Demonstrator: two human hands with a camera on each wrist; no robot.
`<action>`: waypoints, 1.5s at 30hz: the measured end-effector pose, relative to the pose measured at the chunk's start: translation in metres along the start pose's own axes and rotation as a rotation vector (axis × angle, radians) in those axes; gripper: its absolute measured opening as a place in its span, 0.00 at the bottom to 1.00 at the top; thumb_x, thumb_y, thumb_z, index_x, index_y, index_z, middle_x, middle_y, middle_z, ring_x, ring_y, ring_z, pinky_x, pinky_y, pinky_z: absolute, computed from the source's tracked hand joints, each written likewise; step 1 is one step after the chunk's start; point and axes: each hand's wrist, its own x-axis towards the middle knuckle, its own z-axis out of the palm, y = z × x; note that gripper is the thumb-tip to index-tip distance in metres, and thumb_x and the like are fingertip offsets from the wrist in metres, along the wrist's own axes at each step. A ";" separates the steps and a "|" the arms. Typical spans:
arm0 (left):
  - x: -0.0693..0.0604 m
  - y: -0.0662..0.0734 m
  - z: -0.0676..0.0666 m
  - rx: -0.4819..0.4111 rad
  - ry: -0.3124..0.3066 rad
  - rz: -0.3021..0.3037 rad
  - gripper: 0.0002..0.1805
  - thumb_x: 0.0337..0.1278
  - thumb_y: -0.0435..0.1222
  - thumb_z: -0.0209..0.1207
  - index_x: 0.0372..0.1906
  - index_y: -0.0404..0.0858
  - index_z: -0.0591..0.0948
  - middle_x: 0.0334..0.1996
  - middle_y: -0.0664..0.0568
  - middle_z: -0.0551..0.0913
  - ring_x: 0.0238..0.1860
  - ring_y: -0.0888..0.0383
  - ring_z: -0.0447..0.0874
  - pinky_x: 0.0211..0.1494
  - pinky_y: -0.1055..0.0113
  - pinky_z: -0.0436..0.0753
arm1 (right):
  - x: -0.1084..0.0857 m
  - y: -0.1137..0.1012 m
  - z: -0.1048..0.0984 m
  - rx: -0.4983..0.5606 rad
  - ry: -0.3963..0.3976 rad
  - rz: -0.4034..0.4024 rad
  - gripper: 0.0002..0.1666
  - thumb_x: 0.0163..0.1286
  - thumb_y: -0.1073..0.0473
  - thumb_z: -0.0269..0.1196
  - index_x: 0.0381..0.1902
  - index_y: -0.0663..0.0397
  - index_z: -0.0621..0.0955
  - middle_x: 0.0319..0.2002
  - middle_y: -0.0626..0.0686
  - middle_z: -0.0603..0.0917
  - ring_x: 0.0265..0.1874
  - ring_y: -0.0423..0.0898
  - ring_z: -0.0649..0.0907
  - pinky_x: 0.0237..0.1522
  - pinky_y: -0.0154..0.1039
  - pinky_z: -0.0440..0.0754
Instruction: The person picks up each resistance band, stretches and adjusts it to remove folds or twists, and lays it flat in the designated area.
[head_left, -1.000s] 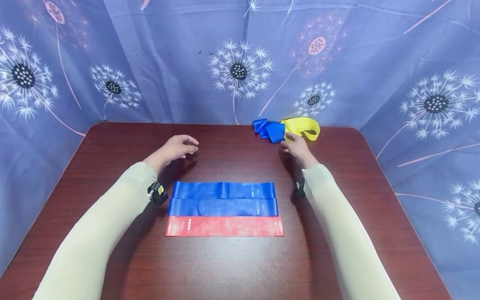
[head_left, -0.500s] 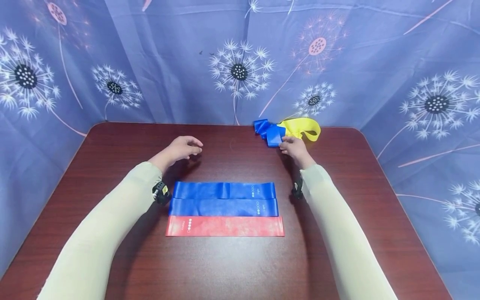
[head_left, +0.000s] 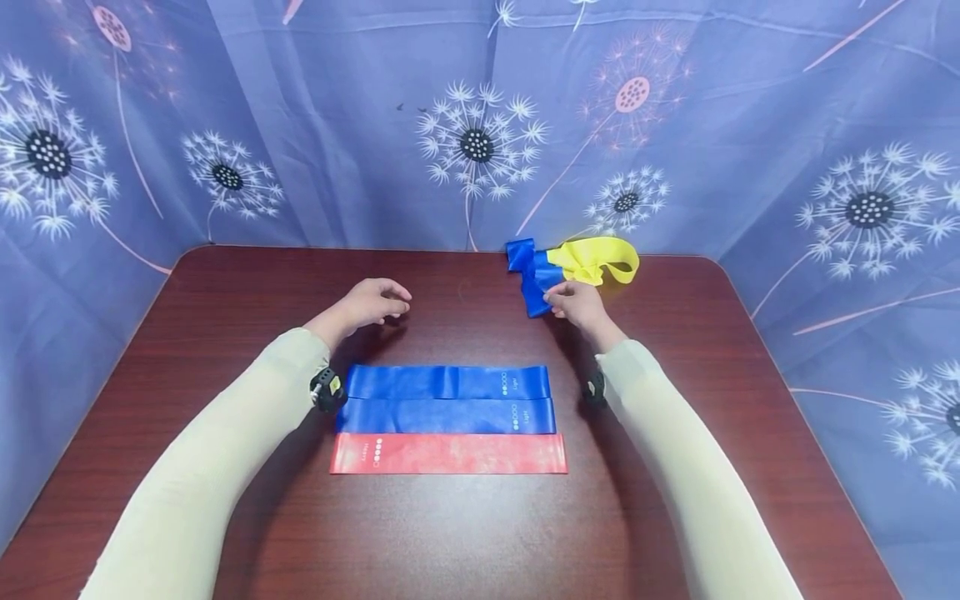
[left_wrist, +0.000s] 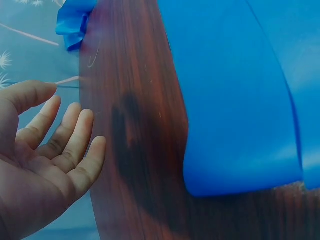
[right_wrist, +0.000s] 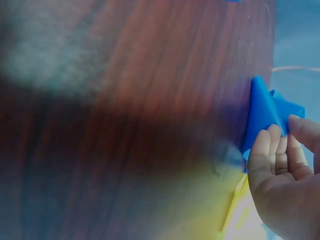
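Observation:
My right hand (head_left: 580, 308) pinches the near part of a crumpled blue resistance band (head_left: 534, 287) at the table's back right. In the right wrist view the blue band (right_wrist: 263, 110) stands up in a fold at the fingertips. A yellow resistance band (head_left: 600, 257) lies looped against it. My left hand (head_left: 370, 302) hovers over the table with loosely bent fingers and holds nothing; the left wrist view shows its palm (left_wrist: 42, 175) bare. Two flat blue bands, the farther one (head_left: 420, 382) and the nearer one (head_left: 427, 415), lie in front of the hands, above a flat red band (head_left: 465, 454).
The dark brown wooden table (head_left: 465, 542) ends at the back against a blue curtain (head_left: 352, 125) with dandelion prints. More curtain hangs along the left and right sides. A small black camera sits on each wrist.
My right hand has drawn the near part of the crumpled blue band toward me and slightly left, stretching it out from the yellow one. The left hand has drifted a little right and nearer.

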 end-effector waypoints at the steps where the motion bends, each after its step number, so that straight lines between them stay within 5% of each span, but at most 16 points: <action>1: 0.000 0.000 0.001 0.002 -0.002 0.003 0.20 0.67 0.34 0.57 0.60 0.28 0.78 0.51 0.35 0.84 0.52 0.43 0.84 0.41 0.66 0.79 | -0.001 0.000 0.001 -0.014 -0.004 -0.014 0.18 0.76 0.61 0.60 0.54 0.72 0.81 0.41 0.55 0.85 0.30 0.38 0.81 0.37 0.27 0.82; 12: -0.001 0.006 0.011 0.026 -0.032 0.069 0.19 0.66 0.33 0.58 0.58 0.28 0.79 0.49 0.35 0.85 0.48 0.45 0.84 0.43 0.64 0.81 | -0.026 -0.012 0.016 -0.118 -0.015 -0.186 0.12 0.73 0.62 0.62 0.45 0.68 0.84 0.29 0.48 0.82 0.27 0.38 0.79 0.36 0.29 0.79; 21: -0.002 0.015 0.026 0.067 -0.082 0.142 0.18 0.64 0.32 0.59 0.57 0.28 0.81 0.47 0.36 0.86 0.43 0.46 0.85 0.44 0.62 0.84 | -0.048 -0.016 0.033 -0.169 -0.059 -0.211 0.11 0.73 0.61 0.64 0.45 0.64 0.84 0.40 0.62 0.87 0.36 0.48 0.83 0.43 0.34 0.77; 31: -0.002 0.023 0.042 0.096 -0.121 0.190 0.19 0.63 0.31 0.59 0.57 0.29 0.82 0.47 0.37 0.89 0.42 0.47 0.88 0.51 0.61 0.84 | -0.060 -0.019 0.042 -0.149 -0.079 -0.257 0.09 0.72 0.62 0.64 0.43 0.64 0.84 0.43 0.64 0.88 0.45 0.56 0.83 0.54 0.45 0.78; 39: -0.004 0.033 0.055 0.107 -0.154 0.229 0.20 0.65 0.29 0.58 0.60 0.29 0.80 0.48 0.36 0.88 0.48 0.47 0.86 0.54 0.61 0.83 | -0.064 -0.024 0.045 -0.126 -0.119 -0.313 0.08 0.71 0.62 0.64 0.42 0.62 0.83 0.42 0.63 0.88 0.46 0.54 0.83 0.54 0.44 0.77; 45: -0.004 0.043 0.063 0.107 -0.208 0.286 0.24 0.65 0.26 0.56 0.65 0.29 0.76 0.58 0.33 0.84 0.62 0.40 0.82 0.67 0.52 0.80 | -0.069 -0.033 0.042 -0.090 -0.165 -0.377 0.06 0.71 0.64 0.63 0.41 0.63 0.83 0.43 0.63 0.87 0.50 0.57 0.83 0.60 0.51 0.77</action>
